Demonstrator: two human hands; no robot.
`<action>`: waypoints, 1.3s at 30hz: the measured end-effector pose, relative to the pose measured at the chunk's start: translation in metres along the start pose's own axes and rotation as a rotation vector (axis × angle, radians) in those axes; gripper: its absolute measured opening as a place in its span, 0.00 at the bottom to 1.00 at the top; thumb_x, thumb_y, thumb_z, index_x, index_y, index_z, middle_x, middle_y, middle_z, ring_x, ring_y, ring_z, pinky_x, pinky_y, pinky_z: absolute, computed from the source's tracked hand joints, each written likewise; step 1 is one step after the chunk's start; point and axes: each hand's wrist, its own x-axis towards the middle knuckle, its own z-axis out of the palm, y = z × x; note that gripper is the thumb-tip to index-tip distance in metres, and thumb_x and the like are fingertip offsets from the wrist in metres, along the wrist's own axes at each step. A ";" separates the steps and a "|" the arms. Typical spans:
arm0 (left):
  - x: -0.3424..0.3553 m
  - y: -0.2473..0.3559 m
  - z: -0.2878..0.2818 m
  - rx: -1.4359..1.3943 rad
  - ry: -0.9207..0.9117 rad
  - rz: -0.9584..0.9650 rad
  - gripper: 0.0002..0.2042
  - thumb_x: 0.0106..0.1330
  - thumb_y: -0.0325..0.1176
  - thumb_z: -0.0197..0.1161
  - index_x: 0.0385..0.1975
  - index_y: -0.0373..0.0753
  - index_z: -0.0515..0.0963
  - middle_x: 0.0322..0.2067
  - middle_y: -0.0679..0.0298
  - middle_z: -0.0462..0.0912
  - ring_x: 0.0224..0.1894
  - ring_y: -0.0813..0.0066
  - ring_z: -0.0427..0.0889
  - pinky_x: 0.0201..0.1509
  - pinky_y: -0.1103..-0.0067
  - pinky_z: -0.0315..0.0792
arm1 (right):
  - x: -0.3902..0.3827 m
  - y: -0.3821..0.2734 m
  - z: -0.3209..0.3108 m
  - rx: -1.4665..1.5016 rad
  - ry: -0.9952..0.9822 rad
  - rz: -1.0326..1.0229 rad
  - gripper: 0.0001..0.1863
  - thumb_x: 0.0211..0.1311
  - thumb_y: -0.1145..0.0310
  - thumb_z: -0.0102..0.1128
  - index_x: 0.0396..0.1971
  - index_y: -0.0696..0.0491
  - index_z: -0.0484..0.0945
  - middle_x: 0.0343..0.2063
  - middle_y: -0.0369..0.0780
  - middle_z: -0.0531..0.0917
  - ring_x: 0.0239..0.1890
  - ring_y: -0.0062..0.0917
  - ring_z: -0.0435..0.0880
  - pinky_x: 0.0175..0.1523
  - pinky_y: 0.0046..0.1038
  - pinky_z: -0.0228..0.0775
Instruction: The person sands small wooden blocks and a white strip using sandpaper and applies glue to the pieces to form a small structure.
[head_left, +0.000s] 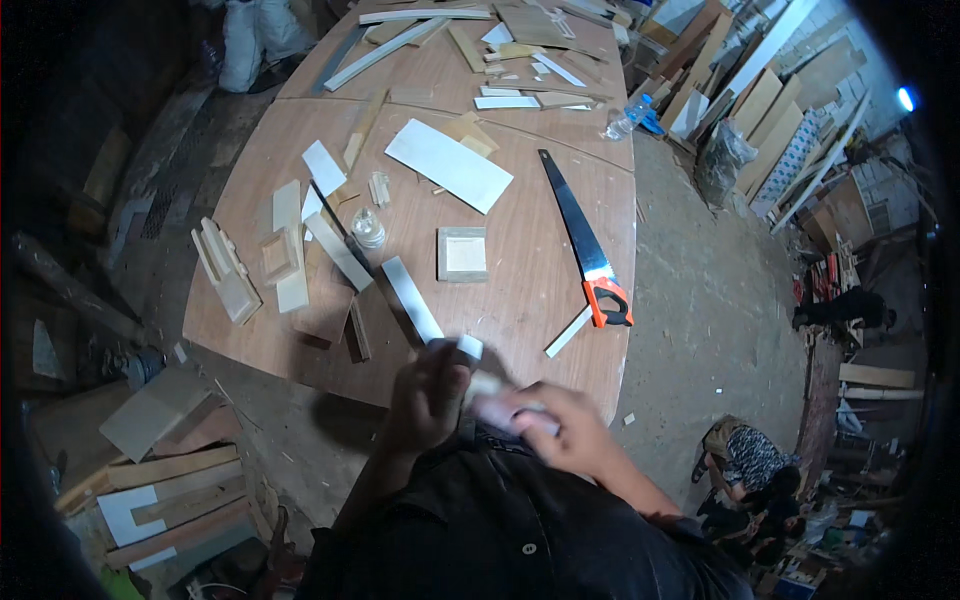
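White-ended piece (468,347) sits in the left hand (425,400), at the near edge of the tabletop (525,335), just in front of the black shirt (520,530). Left fingers closed around it, in shadow; only its end shows clearly, rest hidden by the grip. Right hand (560,425) motion-blurred, fingers curled on a pale item (505,405); kind can't be told, nor whether it's one with the white-ended piece. Can't tell if either touches the tabletop.

White strip (411,300) lies just beyond the left hand; its near end is hard to separate from the fingers. Square framed block (462,254) flat, fully visible. Saw (577,225) to the right, orange-black handle toward the person; any print on the blade too small to read. Narrow white strip (570,333) partly under that handle. Glass jar (368,230) at left, contents unclear. Plastic bottle (628,118) at the right edge, label details unreadable. Bent-over person (745,455) on the right, hands hard to make out. Fisheye rim blacks out the corners.
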 end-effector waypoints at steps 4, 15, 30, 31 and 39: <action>-0.023 -0.012 -0.049 -0.111 0.344 -0.329 0.18 0.75 0.49 0.50 0.44 0.38 0.74 0.27 0.71 0.72 0.27 0.84 0.70 0.28 0.85 0.64 | -0.005 0.013 -0.044 0.042 0.304 0.196 0.13 0.65 0.69 0.57 0.45 0.59 0.79 0.31 0.46 0.83 0.31 0.29 0.84 0.36 0.29 0.73; -0.010 0.001 -0.015 -0.158 -0.135 -0.257 0.12 0.70 0.33 0.58 0.47 0.33 0.69 0.34 0.48 0.78 0.32 0.54 0.80 0.31 0.67 0.74 | 0.041 -0.017 -0.025 0.107 0.374 -0.167 0.16 0.66 0.68 0.56 0.49 0.62 0.75 0.35 0.49 0.83 0.33 0.32 0.84 0.40 0.29 0.73; -0.017 0.024 -0.010 0.008 -0.231 -0.105 0.09 0.71 0.32 0.55 0.42 0.33 0.74 0.29 0.47 0.81 0.34 0.45 0.83 0.35 0.62 0.73 | 0.036 -0.029 -0.023 -0.080 0.197 -0.095 0.14 0.62 0.68 0.62 0.43 0.61 0.80 0.29 0.49 0.81 0.29 0.41 0.83 0.35 0.32 0.73; -0.017 0.026 -0.007 0.006 -0.232 -0.104 0.09 0.71 0.32 0.55 0.42 0.33 0.74 0.29 0.47 0.81 0.34 0.45 0.83 0.35 0.62 0.73 | 0.034 -0.029 -0.022 -0.056 0.219 -0.088 0.14 0.62 0.68 0.62 0.42 0.61 0.80 0.28 0.49 0.80 0.29 0.41 0.83 0.35 0.33 0.73; -0.030 0.019 0.014 -0.091 -0.181 -0.069 0.10 0.69 0.34 0.58 0.42 0.34 0.76 0.27 0.49 0.82 0.34 0.48 0.84 0.36 0.65 0.74 | 0.030 -0.032 -0.022 -0.068 0.217 -0.067 0.11 0.62 0.69 0.61 0.38 0.61 0.79 0.27 0.48 0.80 0.27 0.40 0.82 0.33 0.33 0.72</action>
